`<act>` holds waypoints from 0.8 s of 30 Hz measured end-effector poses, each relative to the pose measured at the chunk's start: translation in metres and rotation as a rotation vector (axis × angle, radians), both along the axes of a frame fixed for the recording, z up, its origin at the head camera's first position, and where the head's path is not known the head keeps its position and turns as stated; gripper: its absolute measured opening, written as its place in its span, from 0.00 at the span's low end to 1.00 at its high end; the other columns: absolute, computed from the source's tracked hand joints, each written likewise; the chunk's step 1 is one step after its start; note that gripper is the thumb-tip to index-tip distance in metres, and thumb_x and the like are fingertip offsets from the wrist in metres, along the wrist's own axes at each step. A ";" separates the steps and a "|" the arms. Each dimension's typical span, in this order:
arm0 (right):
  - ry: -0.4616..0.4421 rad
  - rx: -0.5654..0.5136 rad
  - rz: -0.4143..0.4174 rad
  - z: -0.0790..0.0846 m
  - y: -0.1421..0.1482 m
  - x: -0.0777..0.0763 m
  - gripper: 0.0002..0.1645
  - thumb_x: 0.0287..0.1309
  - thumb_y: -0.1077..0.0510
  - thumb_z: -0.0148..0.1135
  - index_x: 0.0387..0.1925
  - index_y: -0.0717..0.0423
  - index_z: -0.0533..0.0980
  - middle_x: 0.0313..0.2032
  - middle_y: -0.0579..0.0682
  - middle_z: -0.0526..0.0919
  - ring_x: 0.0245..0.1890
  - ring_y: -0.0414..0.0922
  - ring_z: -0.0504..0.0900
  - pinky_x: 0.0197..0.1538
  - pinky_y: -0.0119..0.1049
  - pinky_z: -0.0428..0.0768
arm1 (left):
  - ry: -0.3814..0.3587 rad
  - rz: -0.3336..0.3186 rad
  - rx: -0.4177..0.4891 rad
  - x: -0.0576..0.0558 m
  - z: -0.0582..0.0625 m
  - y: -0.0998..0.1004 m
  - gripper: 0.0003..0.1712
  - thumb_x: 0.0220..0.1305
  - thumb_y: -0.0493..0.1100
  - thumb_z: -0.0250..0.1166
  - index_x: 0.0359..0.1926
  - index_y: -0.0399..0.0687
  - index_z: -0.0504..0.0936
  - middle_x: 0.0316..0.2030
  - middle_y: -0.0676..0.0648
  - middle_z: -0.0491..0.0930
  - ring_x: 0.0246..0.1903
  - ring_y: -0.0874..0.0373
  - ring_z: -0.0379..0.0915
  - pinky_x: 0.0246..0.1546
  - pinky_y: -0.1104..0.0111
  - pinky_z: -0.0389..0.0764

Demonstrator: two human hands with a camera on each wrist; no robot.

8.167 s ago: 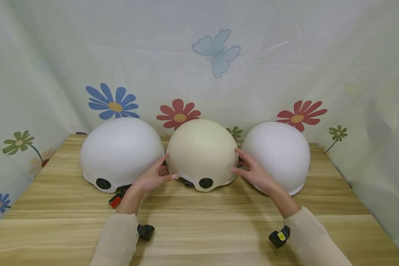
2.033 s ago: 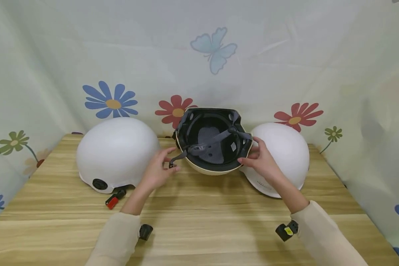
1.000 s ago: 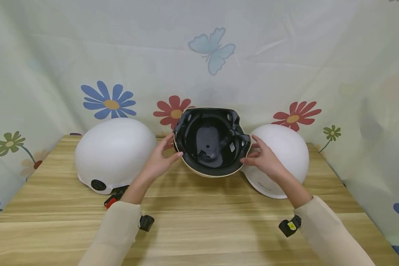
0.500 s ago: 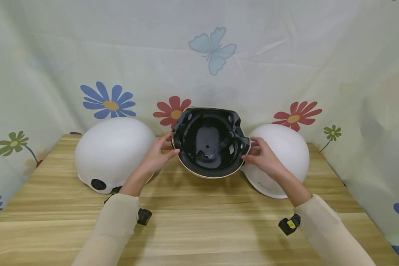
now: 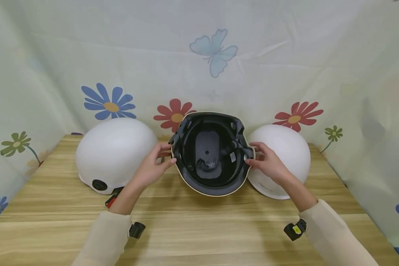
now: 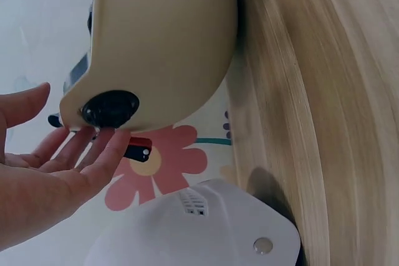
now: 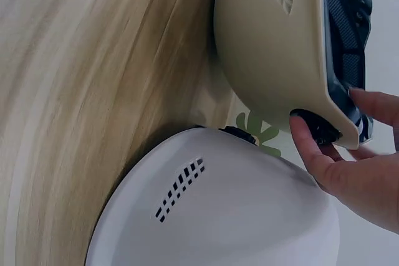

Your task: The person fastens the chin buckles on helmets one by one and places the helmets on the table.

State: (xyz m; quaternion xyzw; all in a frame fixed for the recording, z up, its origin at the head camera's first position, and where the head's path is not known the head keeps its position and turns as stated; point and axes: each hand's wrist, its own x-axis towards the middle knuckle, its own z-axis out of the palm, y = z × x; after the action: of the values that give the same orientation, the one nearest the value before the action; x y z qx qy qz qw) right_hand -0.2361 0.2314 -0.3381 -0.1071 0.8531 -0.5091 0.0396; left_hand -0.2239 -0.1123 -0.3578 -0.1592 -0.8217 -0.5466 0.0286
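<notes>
The beige helmet (image 5: 216,191) is tipped up with its black padded inside (image 5: 207,151) facing me, low over the table, between two white helmets. My right hand (image 5: 269,162) pinches its right rim, thumb inside and fingers on the outer shell by a round black disc (image 7: 316,127). The left hand (image 5: 153,166) supports the other side: its fingertips touch the shell below another black disc (image 6: 111,109), while the thumb stands apart from the rim in the left wrist view. A red and black buckle (image 6: 138,149) shows just past those fingertips.
On the wooden table (image 5: 199,232), one white helmet (image 5: 116,151) stands at left and a second white helmet (image 5: 282,159) at right, close to the held one. A red-black buckle (image 5: 111,200) lies by the left helmet. Behind hangs a flowered curtain (image 5: 252,74).
The beige helmet, dome up at first, has been turned inside toward me. The strap that crossed its opening no longer does. Over the last half second, helmet and hands have come lower and nearer.
</notes>
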 end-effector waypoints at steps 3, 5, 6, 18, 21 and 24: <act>0.006 0.053 0.032 0.000 0.003 0.002 0.32 0.56 0.65 0.60 0.61 0.65 0.60 0.50 0.64 0.66 0.38 0.50 0.76 0.40 0.40 0.79 | -0.001 0.010 -0.027 0.009 0.002 -0.005 0.22 0.62 0.42 0.61 0.55 0.39 0.68 0.53 0.39 0.70 0.52 0.44 0.68 0.50 0.54 0.72; 0.003 0.064 0.046 0.000 0.003 0.003 0.31 0.56 0.65 0.60 0.60 0.64 0.61 0.50 0.63 0.66 0.38 0.51 0.76 0.40 0.40 0.79 | 0.009 0.016 -0.043 0.014 0.005 -0.009 0.20 0.62 0.43 0.60 0.53 0.40 0.71 0.50 0.40 0.73 0.50 0.46 0.70 0.47 0.55 0.73; 0.000 0.060 0.052 0.000 0.004 0.004 0.31 0.56 0.65 0.60 0.60 0.64 0.62 0.49 0.63 0.66 0.38 0.51 0.76 0.40 0.40 0.78 | 0.015 0.020 -0.047 0.016 0.006 -0.010 0.19 0.62 0.44 0.60 0.52 0.40 0.72 0.49 0.41 0.74 0.49 0.47 0.70 0.47 0.56 0.73; -0.037 0.030 0.120 0.000 0.002 0.010 0.32 0.55 0.64 0.61 0.60 0.65 0.61 0.52 0.63 0.65 0.39 0.50 0.76 0.42 0.43 0.78 | 0.026 0.006 -0.058 0.010 -0.001 -0.023 0.26 0.62 0.40 0.59 0.59 0.35 0.66 0.58 0.36 0.66 0.58 0.42 0.60 0.55 0.52 0.66; -0.035 0.033 0.120 -0.002 0.003 0.010 0.32 0.55 0.63 0.61 0.60 0.65 0.61 0.51 0.63 0.66 0.38 0.50 0.77 0.41 0.43 0.79 | 0.028 -0.035 -0.048 0.006 -0.007 -0.024 0.26 0.63 0.38 0.58 0.60 0.34 0.64 0.57 0.35 0.66 0.58 0.41 0.61 0.56 0.51 0.64; -0.036 0.032 0.123 -0.003 0.004 0.011 0.32 0.55 0.63 0.61 0.60 0.65 0.61 0.51 0.63 0.66 0.39 0.51 0.77 0.41 0.41 0.79 | 0.031 -0.062 -0.022 0.003 -0.011 -0.025 0.25 0.64 0.36 0.57 0.60 0.34 0.64 0.55 0.34 0.68 0.57 0.42 0.62 0.56 0.51 0.64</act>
State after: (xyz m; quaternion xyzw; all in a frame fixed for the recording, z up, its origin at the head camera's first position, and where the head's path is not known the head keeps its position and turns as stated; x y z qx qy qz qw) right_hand -0.2255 0.2354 -0.3414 -0.1495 0.8520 -0.4940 0.0878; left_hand -0.2207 -0.1375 -0.3689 -0.1933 -0.8217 -0.5356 0.0228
